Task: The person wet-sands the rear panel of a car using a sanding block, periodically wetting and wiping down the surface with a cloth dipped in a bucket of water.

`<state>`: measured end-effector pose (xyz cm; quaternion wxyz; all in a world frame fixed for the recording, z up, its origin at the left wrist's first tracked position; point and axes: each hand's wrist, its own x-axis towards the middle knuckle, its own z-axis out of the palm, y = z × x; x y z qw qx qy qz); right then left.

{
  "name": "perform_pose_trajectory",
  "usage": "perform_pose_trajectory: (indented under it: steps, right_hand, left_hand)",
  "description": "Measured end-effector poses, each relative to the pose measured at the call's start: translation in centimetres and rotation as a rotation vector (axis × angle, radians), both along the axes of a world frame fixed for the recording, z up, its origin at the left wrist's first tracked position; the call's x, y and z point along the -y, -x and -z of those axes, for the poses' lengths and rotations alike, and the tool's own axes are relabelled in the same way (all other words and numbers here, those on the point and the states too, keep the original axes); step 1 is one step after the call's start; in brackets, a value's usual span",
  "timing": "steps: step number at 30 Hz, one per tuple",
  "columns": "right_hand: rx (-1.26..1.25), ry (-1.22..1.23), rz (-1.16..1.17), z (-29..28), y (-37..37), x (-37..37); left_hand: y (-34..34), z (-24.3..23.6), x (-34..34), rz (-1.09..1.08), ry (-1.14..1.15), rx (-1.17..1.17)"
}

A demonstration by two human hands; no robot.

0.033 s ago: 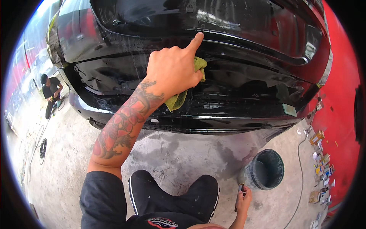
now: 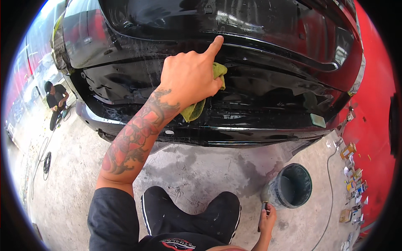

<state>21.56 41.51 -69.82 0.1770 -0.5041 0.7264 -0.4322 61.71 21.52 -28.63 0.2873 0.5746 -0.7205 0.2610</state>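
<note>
My tattooed left arm reaches up to the glossy black rear of a car, where my left hand grips a crumpled yellow-green cloth. Its index finger points out, the tip at a raised body line. Low by my right knee, my right hand is closed on a narrow dark-handled tool, too small to identify, beside a dark bucket holding liquid. A pale green flat block lies on the lower right of the car. Wet streaks mark the panel.
Another person in dark clothes crouches at the far left near a coiled hose. Cans and boxes line the foot of a red wall at right. A cable runs along the concrete floor.
</note>
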Motion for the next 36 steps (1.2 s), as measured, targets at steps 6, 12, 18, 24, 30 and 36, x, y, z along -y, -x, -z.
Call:
perform_pose_trajectory:
  steps: [6, 12, 18, 24, 30, 36]
  right_hand:
    - [-0.046, -0.060, -0.031, 0.4, 0.2, -0.6]
    - [-0.052, -0.046, -0.041, 0.8, 0.6, -0.9]
    - [0.022, -0.055, -0.040, 0.3, 0.4, -0.8]
    - [0.006, -0.069, -0.034, 0.7, 0.2, -0.6]
    - [-0.016, -0.091, -0.047, 0.8, 0.2, -0.7]
    - [-0.001, -0.016, 0.020, 1.2, 0.4, 0.0]
  left_hand:
    - [0.4, -0.2, 0.0, -0.034, -0.051, -0.090]
    - [1.6, -1.8, 0.8, -0.027, -0.099, -0.031]
    - [3.3, -3.5, 0.7, -0.048, -0.165, 0.029]
    - [2.4, -2.8, 0.7, -0.075, -0.155, 0.066]
    - [0.7, -1.7, 0.9, -0.036, -0.058, 0.082]
    - [-1.3, -0.9, 0.0, -0.027, -0.103, 0.009]
